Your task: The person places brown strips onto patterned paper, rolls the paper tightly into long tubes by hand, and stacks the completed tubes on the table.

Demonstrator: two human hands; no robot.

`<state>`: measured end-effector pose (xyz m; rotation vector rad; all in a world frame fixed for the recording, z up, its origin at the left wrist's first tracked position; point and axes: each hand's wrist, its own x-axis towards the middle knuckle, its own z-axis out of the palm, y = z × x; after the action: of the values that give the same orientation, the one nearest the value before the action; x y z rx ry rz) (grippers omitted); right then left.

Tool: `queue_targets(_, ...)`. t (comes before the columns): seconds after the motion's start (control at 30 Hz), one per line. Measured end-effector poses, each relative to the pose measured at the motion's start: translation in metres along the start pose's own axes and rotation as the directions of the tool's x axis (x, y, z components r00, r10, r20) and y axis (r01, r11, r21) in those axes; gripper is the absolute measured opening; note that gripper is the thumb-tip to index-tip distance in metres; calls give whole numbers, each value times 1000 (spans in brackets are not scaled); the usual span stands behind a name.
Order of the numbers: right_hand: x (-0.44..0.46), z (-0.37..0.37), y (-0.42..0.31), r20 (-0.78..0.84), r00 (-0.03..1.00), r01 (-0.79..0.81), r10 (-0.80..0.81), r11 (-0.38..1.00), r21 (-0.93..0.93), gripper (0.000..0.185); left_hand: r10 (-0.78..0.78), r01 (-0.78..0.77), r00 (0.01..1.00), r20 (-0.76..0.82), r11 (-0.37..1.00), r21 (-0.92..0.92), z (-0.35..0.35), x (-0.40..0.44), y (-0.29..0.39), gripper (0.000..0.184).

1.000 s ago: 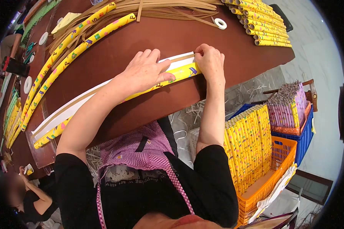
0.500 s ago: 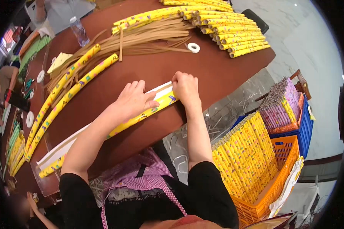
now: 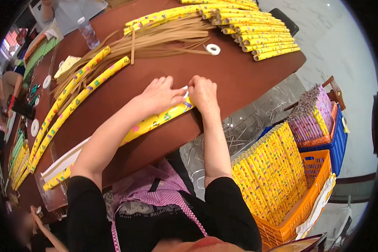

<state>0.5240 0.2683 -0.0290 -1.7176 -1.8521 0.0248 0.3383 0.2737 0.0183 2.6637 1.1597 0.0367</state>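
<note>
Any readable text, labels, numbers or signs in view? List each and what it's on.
"P": nearer curved yellow tube, upper end.
"pping": black shirt, partial, as best it reads; neighbouring letters too blurred.
Too small or blurred: print on held yellow wrap, stacked yellow tubes, bottle.
No readable numbers or signs.

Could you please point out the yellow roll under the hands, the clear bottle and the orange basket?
Yellow roll (image 3: 153, 122): head view, middle of its patterned side.
Clear bottle (image 3: 87, 33): head view, middle of its body.
Orange basket (image 3: 281, 235): head view, its side wall.
</note>
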Motion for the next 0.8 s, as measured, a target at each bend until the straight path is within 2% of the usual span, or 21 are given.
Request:
queue_targets(0.1, 1, 2, 0, 26, 1000, -16, 16, 1000, 9, 8, 17, -17, 999, -43, 1000, -1, 9, 11, -5, 42)
queue_targets(0.13, -1, 1, 0, 26, 999, -19, 19, 999, 32, 9, -33, 34, 999, 33, 999, -42, -4, 9, 2, 43)
queue_targets(0.17, -1, 0, -1, 19, 1000, -21, 20, 998, 52, 9, -50, 52, 998, 40, 997, -52, -6, 8, 2, 43)
queue_targets(0.23, -2, -2, -4, 56, 998, -39, 37, 998, 51, 11, -11, 14, 998, 68, 999, -45, -7, 9, 0, 44)
queue_targets(0.33, -3, 1, -4, 21, 994, -112, 111, 992, 65, 14, -2, 4, 999, 42, 999, -44, -1, 11, -5, 44)
queue_targets(0.5, -5, 1, -4, -30, 995, -95, 97, 994, 51, 13, 37, -37, 999, 2, 998, -54, 1, 13, -6, 46)
queue_targets(0.57, -5, 2, -3, -49, 996, -70, 72, 997, 35, 12, -16, 30, 992, 125, 994, -107, -8, 16, -4, 45)
queue_targets(0.6, -5, 2, -2, -54, 996, -70, 71, 997, 30, 12, -25, 38, 992, 122, 993, -109, -3, 20, -12, 45)
queue_targets(0.67, -4, 3, -1, -66, 995, -73, 75, 997, 35, 12, 18, -33, 999, -44, 928, -372, 11, 27, -28, 41)
queue_targets(0.7, -4, 3, -1, -60, 996, -66, 68, 997, 36, 12, 9, -26, 999, -46, 927, -375, 9, 21, -29, 41)
queue_targets(0.77, -4, 2, -1, -86, 995, -54, 58, 997, 54, 12, -13, -91, 954, -298, 939, -332, -7, -5, -26, 32)
queue_targets(0.8, -3, 3, 1, -90, 994, -53, 58, 997, 64, 13, -36, -83, 935, -352, 944, -318, -17, -25, -19, 26)
